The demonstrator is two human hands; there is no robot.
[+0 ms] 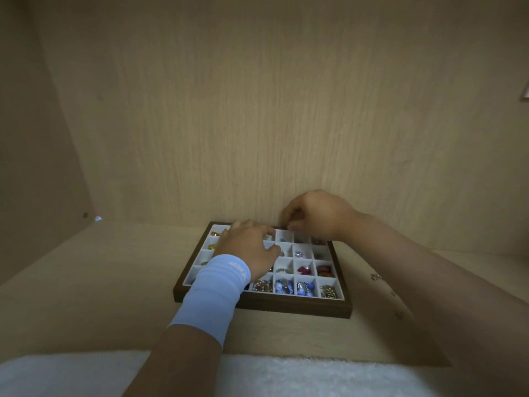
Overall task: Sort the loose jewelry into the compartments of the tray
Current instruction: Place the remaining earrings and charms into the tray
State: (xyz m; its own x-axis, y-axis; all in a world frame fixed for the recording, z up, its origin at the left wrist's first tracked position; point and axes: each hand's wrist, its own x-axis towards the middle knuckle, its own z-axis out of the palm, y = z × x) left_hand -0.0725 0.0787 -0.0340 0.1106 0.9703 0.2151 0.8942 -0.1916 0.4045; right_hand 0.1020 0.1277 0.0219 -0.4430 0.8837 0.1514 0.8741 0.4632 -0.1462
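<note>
1. Steadying the tray [297, 306] comes first. The left hand [249, 247], just below the centre of the frame, lies over the tray's left-middle compartments with its fingers spread and relaxed, holding nothing. It should press lightly on the dividers, not on the pieces.
2. The right hand [317, 216], just right of centre, is above the tray's far row with its fingers curled and tips drawn together. Whether a piece is pinched between them I cannot tell.
3. If it does carry a piece, the tips should go right down into the chosen compartment before letting go, so nothing bounces over a divider. Like goes with like, as with the red pieces [304, 270] and blue beads [283, 287] in the near rows.
4. A few loose pieces of jewelry [377, 277] lie on the shelf [114, 282] to the right of the tray, apart from it. They are best taken one at a time.
</note>
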